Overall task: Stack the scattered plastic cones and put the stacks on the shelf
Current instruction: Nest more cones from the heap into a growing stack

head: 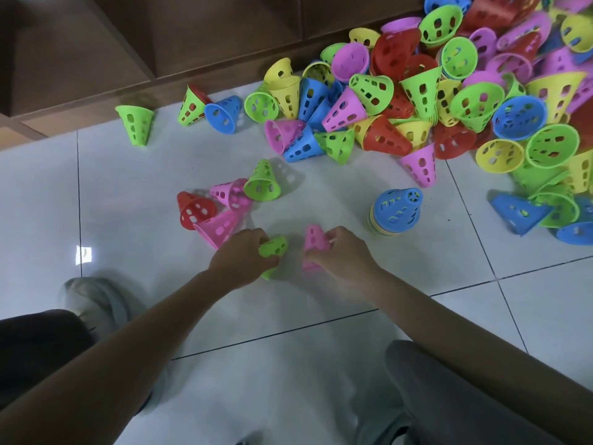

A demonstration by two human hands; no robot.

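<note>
A: Knees and a grey shoe (96, 303) sit closest; beyond them we've got the left hand (244, 256) curled round a green cone (273, 248), tipped on its side.

B: And the right hand (341, 252) pinches a pink cone (316, 240), tip up. The two cones sit close together, probably so we can nest one into the other.

A: Blue-topped stack (394, 211) stands just beyond the right hand, likely where they go next.

B: Loose pile (449, 91) lies far past both grips, against the wooden shelf (160, 43). Most of the stacking isn't done yet.

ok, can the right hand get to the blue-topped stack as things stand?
Probably yes: bare floor lies between the right hand and the blue-topped stack, but the hand holds a pink cone.
</note>
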